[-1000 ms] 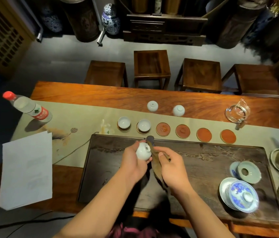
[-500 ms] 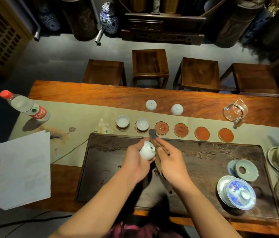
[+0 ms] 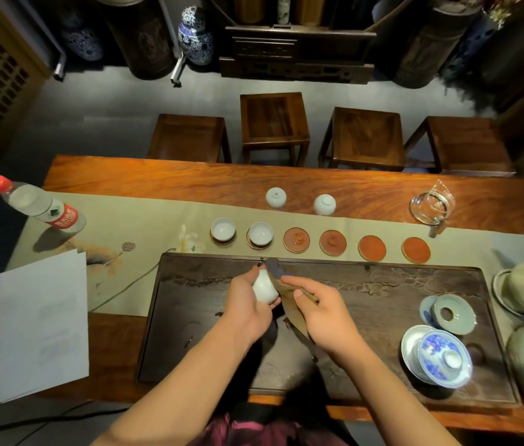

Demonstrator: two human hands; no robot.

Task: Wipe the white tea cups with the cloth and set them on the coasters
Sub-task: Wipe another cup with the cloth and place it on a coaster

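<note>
Since a second ago the white cup (image 3: 264, 289) has turned in the left hand (image 3: 249, 305), its glazed side now facing up, and the cloth's dark end (image 3: 274, 268) has risen past the cup's far edge; both hands stay over the dark tea tray (image 3: 383, 294).

Small, thin porcelain like this is probably light but brittle and slick under a glaze, so the safest hold is likely around the belly with fingers and thumb on opposite sides, never by the rim alone. The cloth (image 3: 291, 305) is soft and limp, folding wherever it is pressed, so it needs a pinch close to the part doing the wiping.

The left hand's fingers curl round the cup, gripping it just above the tray. The right hand (image 3: 326, 313) pinches the brown cloth between thumb and fingers, with the cloth pressed against the cup's right side and its tail hanging down toward the tray.

On the table runner beyond, two cups already sit upright on the first coaster (image 3: 223, 237) and second coaster (image 3: 259, 241), four coasters to their right are bare, starting with the third coaster (image 3: 296, 240), and two more cups (image 3: 276, 197) (image 3: 324, 204) wait upside down on the table behind them.
</note>
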